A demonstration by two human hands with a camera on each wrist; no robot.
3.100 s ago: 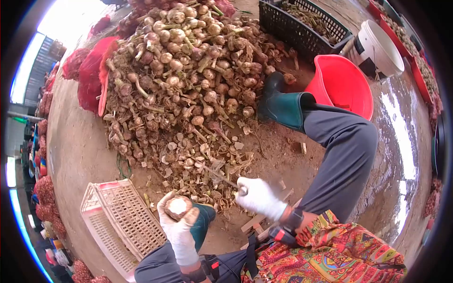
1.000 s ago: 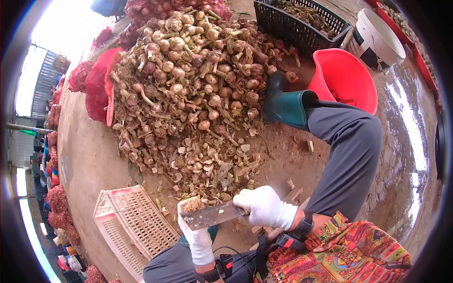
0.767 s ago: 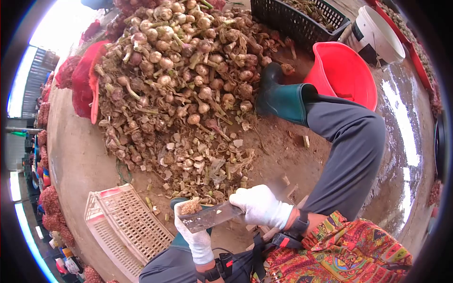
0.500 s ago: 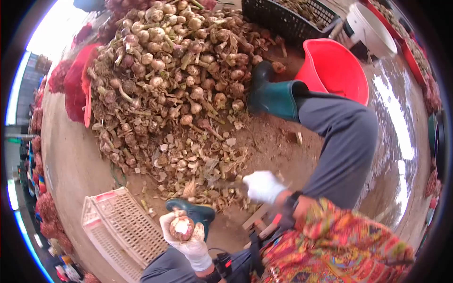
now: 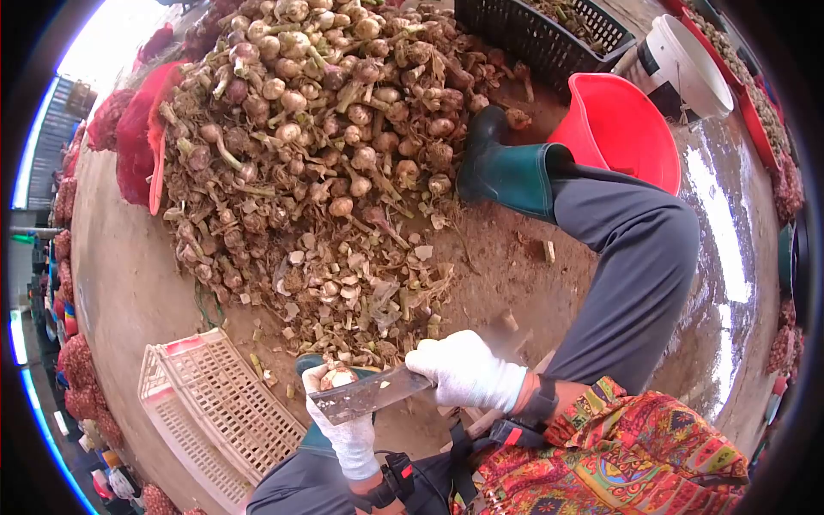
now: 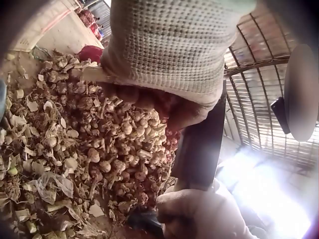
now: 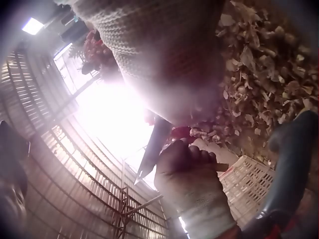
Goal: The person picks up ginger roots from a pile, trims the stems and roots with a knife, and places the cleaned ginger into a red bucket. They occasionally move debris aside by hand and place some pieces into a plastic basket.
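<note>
My gloved left hand (image 5: pixel 348 442) holds a garlic bulb (image 5: pixel 338 377) with its fingers curled around it. My gloved right hand (image 5: pixel 468 371) grips the handle of a broad-bladed knife (image 5: pixel 373 395). The dirty blade lies across the front of the left hand, right at the bulb, and covers its lower part. From the left wrist, the dark blade (image 6: pixel 199 144) stretches between the two hands, and the glove hides most of the bulb. In the right wrist view the left hand (image 7: pixel 192 184) shows curled beside the blade.
A large heap of garlic (image 5: pixel 292 129) spreads ahead, with cut scraps (image 5: pixel 352 292) at its near edge. A white plastic crate (image 5: pixel 232 395) stands at the left. Beyond the right boot (image 5: pixel 515 180) are a red bucket (image 5: pixel 627 129), a white bucket (image 5: pixel 687 69) and a black crate (image 5: pixel 532 39).
The knife cut at the bulb's rooty end; half a second ago a root tuft was in the air and the right hand had swung away. Now the blade is back across the bulb.
</note>
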